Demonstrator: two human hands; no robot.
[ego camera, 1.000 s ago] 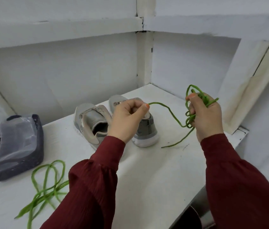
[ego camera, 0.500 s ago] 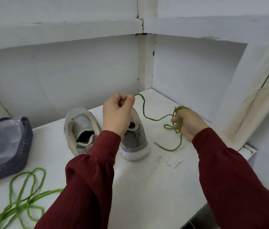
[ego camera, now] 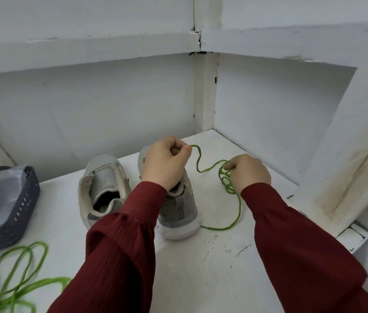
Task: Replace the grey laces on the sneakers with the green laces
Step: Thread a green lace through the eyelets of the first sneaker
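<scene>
Left hand (ego camera: 165, 163) pinches one end of a green lace (ego camera: 197, 164); right hand (ego camera: 249, 172) grips its bunched loops. Beneath, two grey sneakers (ego camera: 103, 184) stand side by side, toes pointing away toward the back wall (ego camera: 110, 105).

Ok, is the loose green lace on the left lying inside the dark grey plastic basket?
No, the loose green lace lies on the white table, in front of the dark grey plastic basket.
</scene>
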